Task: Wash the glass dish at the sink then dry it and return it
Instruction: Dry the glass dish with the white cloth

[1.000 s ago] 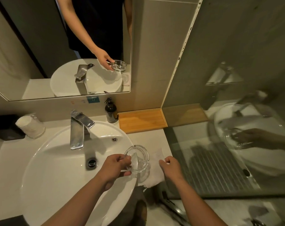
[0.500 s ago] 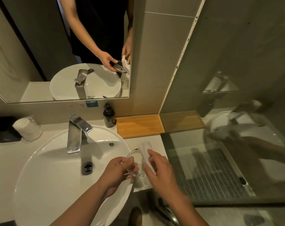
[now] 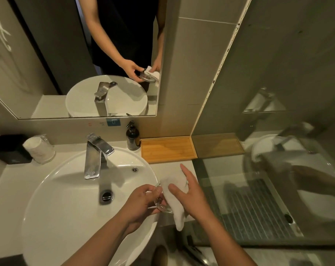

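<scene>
My left hand [image 3: 143, 200] grips the small round glass dish [image 3: 162, 207] by its left rim, held tilted over the right edge of the white basin [image 3: 67, 208]. My right hand [image 3: 189, 194] presses a white cloth [image 3: 175, 200] flat against the dish, fingers spread. The cloth covers most of the glass and hangs down below it. The mirror [image 3: 48, 64] shows the same hold from the front.
A chrome tap [image 3: 95, 154] stands at the back of the basin, with a dark pump bottle [image 3: 133, 138] and a wooden tray [image 3: 167, 149] to its right. A wrapped cup [image 3: 39, 149] and a black box [image 3: 8, 148] sit at the left. A glass shower panel [image 3: 268, 189] borders the counter's right side.
My right hand lifted the white cloth off the counter and brought it onto the dish. The left hand kept its hold and tilted the dish upward.
</scene>
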A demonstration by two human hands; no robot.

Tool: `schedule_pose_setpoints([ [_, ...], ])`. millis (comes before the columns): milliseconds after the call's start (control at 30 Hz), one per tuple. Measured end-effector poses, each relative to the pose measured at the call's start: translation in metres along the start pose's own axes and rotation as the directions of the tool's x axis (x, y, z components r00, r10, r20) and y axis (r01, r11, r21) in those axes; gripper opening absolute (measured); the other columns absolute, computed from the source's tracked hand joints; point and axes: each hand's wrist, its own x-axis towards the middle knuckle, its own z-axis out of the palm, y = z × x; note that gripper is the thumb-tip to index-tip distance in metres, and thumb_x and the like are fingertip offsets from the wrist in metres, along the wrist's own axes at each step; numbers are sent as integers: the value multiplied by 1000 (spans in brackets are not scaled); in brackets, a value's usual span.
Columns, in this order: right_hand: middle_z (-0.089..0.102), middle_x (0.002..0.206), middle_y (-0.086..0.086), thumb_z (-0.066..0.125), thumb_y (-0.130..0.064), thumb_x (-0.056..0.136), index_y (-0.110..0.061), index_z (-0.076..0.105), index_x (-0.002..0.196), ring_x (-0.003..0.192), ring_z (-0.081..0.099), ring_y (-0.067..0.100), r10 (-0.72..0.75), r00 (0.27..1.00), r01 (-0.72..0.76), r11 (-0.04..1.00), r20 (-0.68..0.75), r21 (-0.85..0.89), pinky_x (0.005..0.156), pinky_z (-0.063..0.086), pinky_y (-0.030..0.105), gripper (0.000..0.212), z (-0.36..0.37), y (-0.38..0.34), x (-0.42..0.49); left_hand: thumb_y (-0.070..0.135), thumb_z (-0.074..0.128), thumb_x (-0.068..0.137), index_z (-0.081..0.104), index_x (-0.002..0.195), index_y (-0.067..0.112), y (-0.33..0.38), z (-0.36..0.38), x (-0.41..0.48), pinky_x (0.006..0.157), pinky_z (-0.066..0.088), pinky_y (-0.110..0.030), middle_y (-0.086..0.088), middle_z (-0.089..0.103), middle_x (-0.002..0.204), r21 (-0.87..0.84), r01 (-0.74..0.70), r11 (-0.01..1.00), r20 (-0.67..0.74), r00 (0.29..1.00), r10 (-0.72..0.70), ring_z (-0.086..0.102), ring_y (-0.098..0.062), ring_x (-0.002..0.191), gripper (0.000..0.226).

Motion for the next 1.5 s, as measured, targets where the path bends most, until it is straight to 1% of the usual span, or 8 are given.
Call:
schedule_pose_setpoints([
  [267,50,142,-6,66,-41,96,-31,33,153,129,53,21,168,976,-160,985,-141,65,96,49,28,67,17,1,-2,18,65,95,65,96,-5,-11,11,-2,74,60,-40,-27,70,88,-85,-77,993,-45,996,73,66,-35,78,23],
  [433,67,113,4,70,-40,93,-10,55,123,99,66,20,288,932,-284,958,-220,46,62,48,18,45,23,1,2,14,65,95,60,103,-2,-16,11,-3,76,58,-40,-25,70,93,-187,-25,982,-27,999,20,68,-30,81,18],
  [600,71,103,-2,69,-33,94,-17,66,113,96,70,16,206,970,-210,978,-129,-14,69,53,23,25,19,3,5,30,68,93,66,104,0,8,-3,0,96,55,-51,-24,75,103,70,47,996,61,997,-51,70,-30,92,32],
  [767,69,107,-6,69,-35,94,-22,64,118,95,66,7,95,995,-92,980,12,-178,67,47,18,28,8,-11,7,29,60,99,76,103,5,31,-4,0,74,60,-37,-15,75,92,242,-10,970,106,994,-17,70,-25,84,28],
  [967,42,142,-18,79,-52,81,-43,24,154,133,45,13,77,995,-75,997,59,-33,107,46,44,92,6,-26,3,23,55,102,75,102,1,27,2,1,76,59,-44,-20,75,90,160,3,987,31,999,-9,70,-24,79,30],
  [1200,56,147,-7,69,-50,90,-45,48,143,130,55,19,7,999,-11,997,-52,-76,98,45,32,57,14,-22,7,20,57,101,74,102,2,22,6,-1,66,59,-35,-18,73,86,119,-51,992,-14,998,53,69,-24,77,26],
  [1333,62,139,-6,70,-47,91,-41,50,142,122,61,19,24,995,-31,997,-99,-66,104,53,42,55,13,-19,6,18,57,101,74,93,2,15,11,-3,56,55,-33,-23,69,82,11,-57,998,-51,997,57,63,-30,75,24],
  [1500,65,133,-7,69,-47,92,-42,52,140,116,63,18,54,982,-64,997,-181,-50,98,57,45,51,14,-14,3,18,57,101,76,100,2,-2,21,-3,73,57,-39,-18,75,90,-112,-62,992,-97,994,51,71,-28,84,25],
])
